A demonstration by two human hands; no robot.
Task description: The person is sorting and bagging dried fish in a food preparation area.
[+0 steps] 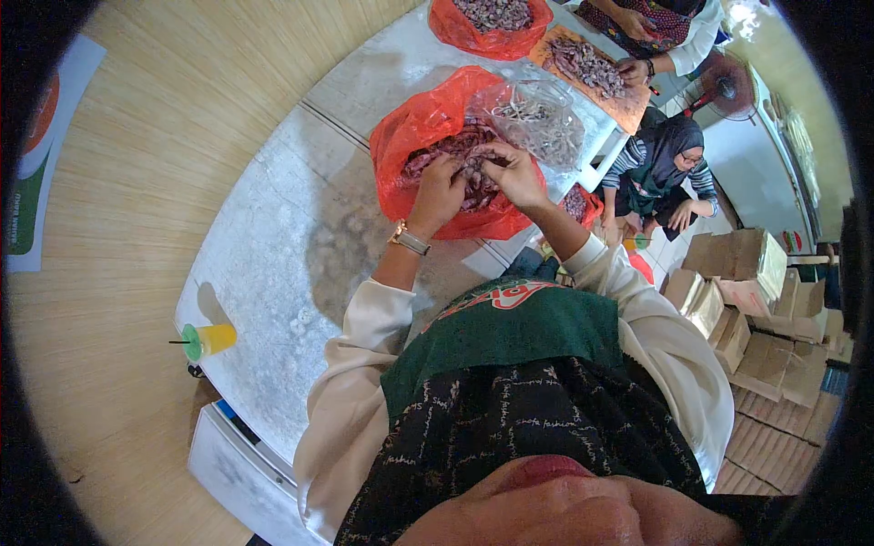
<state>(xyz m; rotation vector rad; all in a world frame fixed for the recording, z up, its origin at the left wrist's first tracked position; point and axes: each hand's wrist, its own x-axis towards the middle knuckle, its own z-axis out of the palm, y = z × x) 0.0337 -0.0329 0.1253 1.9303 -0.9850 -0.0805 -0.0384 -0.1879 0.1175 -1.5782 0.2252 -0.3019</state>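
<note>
A red plastic bag (403, 143) stands wide at its mouth on the white tabletop, full of small reddish-purple pieces (454, 145) that look like dried squid or shallots; I cannot tell which. Over its mouth, my left hand (440, 191) has its thumb and fingers pinched together at the pieces. Facing it, my right hand (513, 174) pinches a small pale piece between thumb and fingertips. The two hands are close together. A clear plastic bag (546, 126) holding thin pale scraps lies against the far right side of the red bag, beyond my right hand.
Another filled red bag (491, 34) stands farther back, beside an orange cutting board (631, 112) where a co-worker's hands (635, 68) are at chopped pieces. A second co-worker (659, 170) crouches at right, near cardboard boxes (737, 266) and a fan (727, 85). A drink cup (212, 341) stands at the left edge.
</note>
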